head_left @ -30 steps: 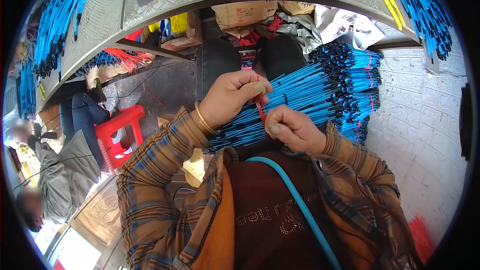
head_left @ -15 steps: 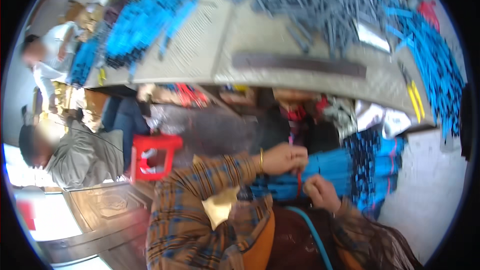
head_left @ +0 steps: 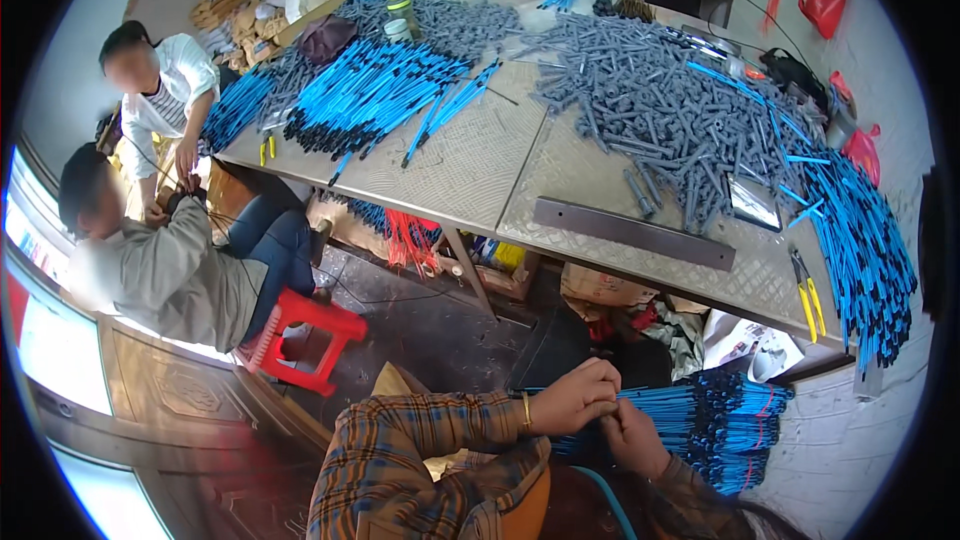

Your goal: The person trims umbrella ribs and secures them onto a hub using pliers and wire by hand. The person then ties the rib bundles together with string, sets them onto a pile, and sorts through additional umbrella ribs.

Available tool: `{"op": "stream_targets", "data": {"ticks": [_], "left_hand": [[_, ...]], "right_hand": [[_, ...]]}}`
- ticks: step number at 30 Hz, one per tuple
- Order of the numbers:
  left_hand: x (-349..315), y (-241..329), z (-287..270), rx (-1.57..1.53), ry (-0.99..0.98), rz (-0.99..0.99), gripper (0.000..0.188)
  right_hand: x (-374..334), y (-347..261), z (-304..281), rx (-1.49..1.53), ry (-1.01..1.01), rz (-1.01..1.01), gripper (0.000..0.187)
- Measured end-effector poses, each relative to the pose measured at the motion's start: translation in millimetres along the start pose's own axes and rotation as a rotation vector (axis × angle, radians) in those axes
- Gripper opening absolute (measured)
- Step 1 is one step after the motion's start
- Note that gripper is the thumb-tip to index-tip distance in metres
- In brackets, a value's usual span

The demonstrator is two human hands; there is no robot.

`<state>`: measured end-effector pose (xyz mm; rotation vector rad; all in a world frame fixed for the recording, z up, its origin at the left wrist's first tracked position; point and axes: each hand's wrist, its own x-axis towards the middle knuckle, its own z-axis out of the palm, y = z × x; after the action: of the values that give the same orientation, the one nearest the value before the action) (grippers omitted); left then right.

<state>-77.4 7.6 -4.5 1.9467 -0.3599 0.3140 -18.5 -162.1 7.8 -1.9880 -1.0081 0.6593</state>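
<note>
Brown plaid sleeves [head_left: 435, 425] lead to my left hand [head_left: 572, 400] and right hand [head_left: 638, 438], touching, fingers curled narrow; whether they hold anything, I cannot tell. Blue rods [head_left: 662, 408] extend beneath toward three o'clock, long axis nine-to-three, right hand nearer; surface [head_left: 470, 165] at twelve.

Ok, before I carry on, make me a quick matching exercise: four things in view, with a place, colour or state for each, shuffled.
Things:
1. Left hand
2. Bundled rods nearest the right hand
3. Stool
4. Plier-like tool

Place, colour or state:
A. Red all over
B. Lying on the table, toward its right end
C. Gold-coloured bangle at the wrist
D. Blue and black

Right pairs: 1-C, 2-D, 3-A, 4-B.
</note>
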Motion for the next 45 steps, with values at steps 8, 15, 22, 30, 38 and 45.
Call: {"op": "stream_targets", "data": {"ticks": [8, 15, 22, 30, 38, 45], "left_hand": [[-3.1, -2.4, 10.5, 0.130, 0.150, 0.187, 0.010], [-4.6, 2.6, -6.4, -0.557, -0.237, -0.419, 0.037], [-1.3, -2.7, -3.0, -0.284, -0.472, -0.223, 0.047], [-0.5, -6.9, 4.3, -0.139, -0.396, -0.198, 0.036], [-8.2, -15.1, 21.8, 0.175, -0.315, 0.085, 0.025], [-13.7, -17.4, 35.7, 0.395, -0.226, 0.266, 0.018]], "right_hand": [[0.4, 11.4, 10.7, -0.151, 0.024, -0.193, 0.014], [-13.7, 22.2, 16.2, 0.029, 0.141, -0.108, 0.018], [-26.4, 33.1, 9.0, 0.088, 0.081, 0.094, 0.022], [-18.0, 14.4, 14.6, 0.637, 0.182, 0.375, 0.020], [-19.7, 34.5, 13.5, 1.072, 0.151, 0.511, 0.018], [-15.4, 26.7, 12.6, 1.099, 0.202, 0.593, 0.021]]}}
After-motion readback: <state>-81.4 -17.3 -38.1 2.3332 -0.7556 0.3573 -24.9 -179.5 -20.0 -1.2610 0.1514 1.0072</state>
